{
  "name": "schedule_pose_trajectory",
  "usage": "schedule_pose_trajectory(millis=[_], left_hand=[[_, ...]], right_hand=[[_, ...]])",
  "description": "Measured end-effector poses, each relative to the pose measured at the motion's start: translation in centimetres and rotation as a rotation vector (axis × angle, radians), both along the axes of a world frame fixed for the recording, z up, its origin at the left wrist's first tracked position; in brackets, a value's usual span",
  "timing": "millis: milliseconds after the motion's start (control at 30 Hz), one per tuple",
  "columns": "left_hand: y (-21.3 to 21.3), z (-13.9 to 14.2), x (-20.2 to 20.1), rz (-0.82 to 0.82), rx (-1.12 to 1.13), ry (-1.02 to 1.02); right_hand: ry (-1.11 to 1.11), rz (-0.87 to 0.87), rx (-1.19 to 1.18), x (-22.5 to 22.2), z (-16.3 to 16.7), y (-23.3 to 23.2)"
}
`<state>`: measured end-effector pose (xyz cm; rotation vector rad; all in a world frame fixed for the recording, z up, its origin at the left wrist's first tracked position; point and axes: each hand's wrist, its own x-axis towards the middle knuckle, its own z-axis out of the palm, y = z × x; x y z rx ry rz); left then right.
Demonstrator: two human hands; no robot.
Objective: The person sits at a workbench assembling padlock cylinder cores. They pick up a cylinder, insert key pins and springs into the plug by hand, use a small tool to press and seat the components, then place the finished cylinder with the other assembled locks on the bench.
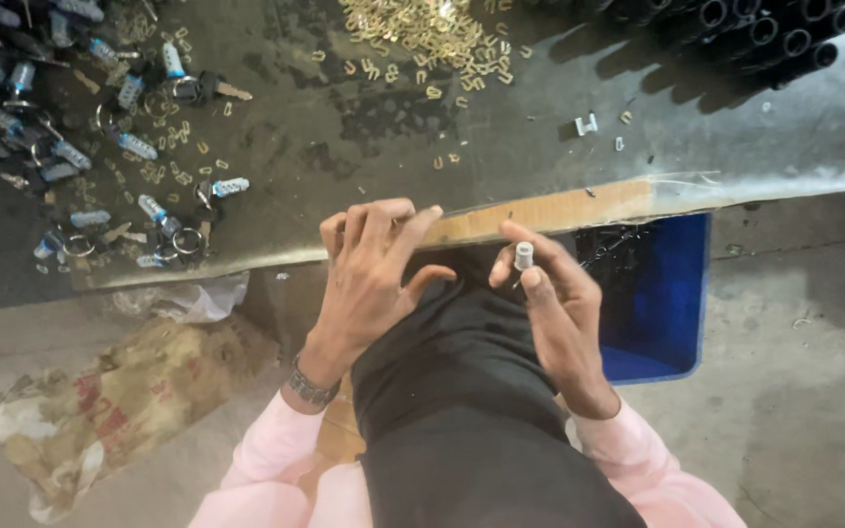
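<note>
My right hand [559, 313] holds a small silvery cylinder part [523, 256] upright between thumb and fingertips, just below the table's front edge [559, 208]. My left hand [369, 274] rests with spread fingers on that edge, and I cannot tell whether anything small sits under its fingertips. Both hands hover over my lap in dark trousers [462, 391]. A metal watch [311, 388] circles my left wrist, and both sleeves are pink.
A pile of small brass clips [422, 34] lies at the table's far middle. Several lock cylinders with keys and rings [139, 147] are scattered at the left. Black tubes [765, 34] lie top right. A blue bin [652, 293] stands beside my right knee, a crumpled sack [119, 401] on the floor at left.
</note>
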<state>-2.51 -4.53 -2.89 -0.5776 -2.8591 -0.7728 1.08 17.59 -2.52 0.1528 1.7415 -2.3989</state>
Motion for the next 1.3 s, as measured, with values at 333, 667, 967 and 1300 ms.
schedule_pose_trajectory(millis=[333,667,967,1300], left_hand=[[1.2,-0.5,-1.7,0.034,-0.014,0.021],[1.5,0.2,2.1,0.062,0.603,-0.092],[3.2,2.9,2.1,0.180,0.944,-0.266],[3.9,2.8,1.7,0.149,0.681,0.011]], right_hand=[[-0.111,-0.023,-0.232,0.0,-3.2,0.2],[-0.179,-0.028,-0.312,0.5,-3.8,0.1],[-0.208,0.022,-0.344,0.8,-2.9,-0.4],[-0.152,0.048,-0.307,1.0,-2.7,-0.6]])
